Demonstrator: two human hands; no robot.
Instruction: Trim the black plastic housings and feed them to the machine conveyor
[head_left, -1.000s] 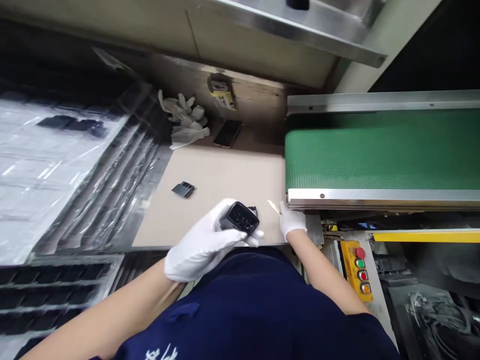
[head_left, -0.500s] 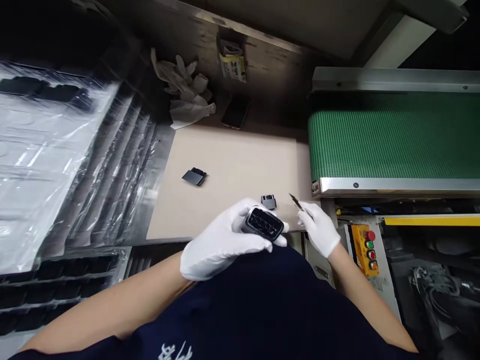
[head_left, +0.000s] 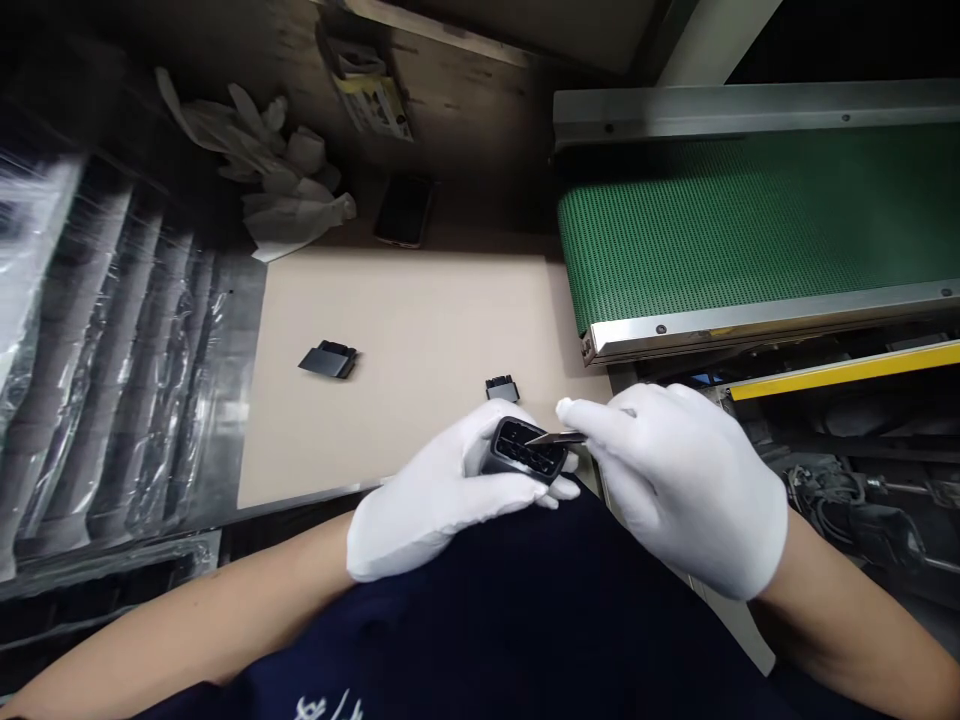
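Note:
My left hand [head_left: 450, 490], in a white glove, is wrapped round a black plastic housing [head_left: 504, 465] with rounded corners. Its open face, with small recesses inside, is turned up towards me. My gloved right hand [head_left: 675, 470] pinches a slim pointed metal tool [head_left: 559, 438]; whether it is tweezers or a blade I cannot tell. The tool's tip is over the housing's open face, and contact is hard to make out. Just beyond my left hand lies a small black plastic part [head_left: 502, 388] on the beige board [head_left: 420, 320]. Another black part [head_left: 330, 360] lies farther left.
A green conveyor belt [head_left: 735, 210] with a metal frame stands at the right. Crumpled white gloves [head_left: 285, 180] and a phone [head_left: 405, 210] lie at the back. Stacked trays in clear plastic [head_left: 97, 350] line the left side. A yellow bar [head_left: 847, 370] runs below the conveyor.
My right hand has come in from the right, bringing the tool's tip to the housing. My left hand still holds the housing. The camera view has shifted, moving the background left.

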